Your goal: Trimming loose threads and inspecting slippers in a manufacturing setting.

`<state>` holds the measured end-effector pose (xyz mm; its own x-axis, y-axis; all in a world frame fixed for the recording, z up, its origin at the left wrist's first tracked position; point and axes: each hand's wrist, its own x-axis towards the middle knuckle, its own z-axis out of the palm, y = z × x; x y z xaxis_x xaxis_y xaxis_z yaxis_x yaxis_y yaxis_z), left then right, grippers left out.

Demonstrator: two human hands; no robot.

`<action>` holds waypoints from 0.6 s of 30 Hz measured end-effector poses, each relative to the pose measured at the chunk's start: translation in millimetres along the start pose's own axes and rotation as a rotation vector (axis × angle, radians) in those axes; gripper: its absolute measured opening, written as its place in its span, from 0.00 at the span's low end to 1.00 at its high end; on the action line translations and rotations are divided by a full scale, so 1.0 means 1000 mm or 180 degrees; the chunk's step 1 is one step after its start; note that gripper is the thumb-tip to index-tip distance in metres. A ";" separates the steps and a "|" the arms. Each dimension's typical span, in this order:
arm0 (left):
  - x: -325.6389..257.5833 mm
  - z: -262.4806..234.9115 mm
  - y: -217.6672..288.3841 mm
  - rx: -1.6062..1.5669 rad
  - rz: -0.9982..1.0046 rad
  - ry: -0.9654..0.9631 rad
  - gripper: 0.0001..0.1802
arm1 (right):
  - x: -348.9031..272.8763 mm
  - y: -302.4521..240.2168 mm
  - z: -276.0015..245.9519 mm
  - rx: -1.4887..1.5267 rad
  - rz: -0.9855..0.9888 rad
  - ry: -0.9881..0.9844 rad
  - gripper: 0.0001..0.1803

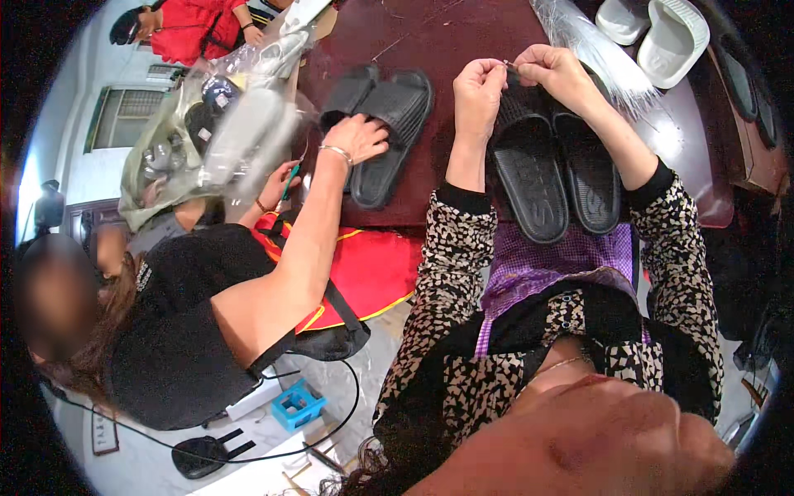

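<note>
At ten o'clock a co-worker's hand [357,136] rests on a second pair of black slides [382,124] on the dark red table [447,37]. White slides [662,29] sit at one o'clock beside a clear plastic bundle [591,45]. A small blue box [296,405] lies on the floor at seven o'clock.

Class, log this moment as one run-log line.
left hand: pinching black slippers | right hand: pinching same | co-worker's hand: on second pair

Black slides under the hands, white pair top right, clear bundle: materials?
Black slides: likely moulded foam or rubber, matte, with a textured footbed and ribbed strap. White pair: same moulded look, smooth, ridged rim. Clear bundle: thin glossy plastic strands or film; too blurred to say which. Left hand and right hand pinch at the strap.
</note>
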<state>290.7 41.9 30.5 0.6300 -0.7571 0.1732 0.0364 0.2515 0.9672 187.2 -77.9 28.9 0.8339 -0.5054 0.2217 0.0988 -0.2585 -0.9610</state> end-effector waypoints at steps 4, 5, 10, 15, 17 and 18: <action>0.000 0.000 -0.002 -0.0108 0.0035 -0.0073 0.03 | -0.001 -0.002 0.000 -0.0140 -0.0026 0.0016 0.07; 0.000 -0.001 -0.002 -0.0110 0.0024 -0.0088 0.03 | -0.001 -0.002 0.000 -0.0156 -0.0031 0.0024 0.07; 0.001 -0.002 -0.003 -0.0038 0.0006 -0.0117 0.04 | -0.001 -0.003 0.001 -0.0238 -0.0041 0.0044 0.07; 0.001 -0.001 -0.004 0.0004 0.0007 -0.0136 0.04 | -0.001 -0.004 0.000 -0.0357 -0.0016 0.0060 0.07; 0.002 -0.001 -0.004 -0.0017 0.0017 -0.0147 0.04 | -0.001 -0.005 0.000 -0.0430 -0.0048 0.0067 0.07; 0.002 -0.002 -0.004 -0.0036 0.0030 -0.0157 0.04 | -0.001 -0.006 0.000 -0.0466 -0.0067 0.0069 0.07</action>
<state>293.1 40.2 26.6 0.5914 -0.7833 0.1915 0.0394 0.2653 0.9634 186.1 -75.6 34.2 0.8205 -0.5157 0.2466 0.0346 -0.3859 -0.9219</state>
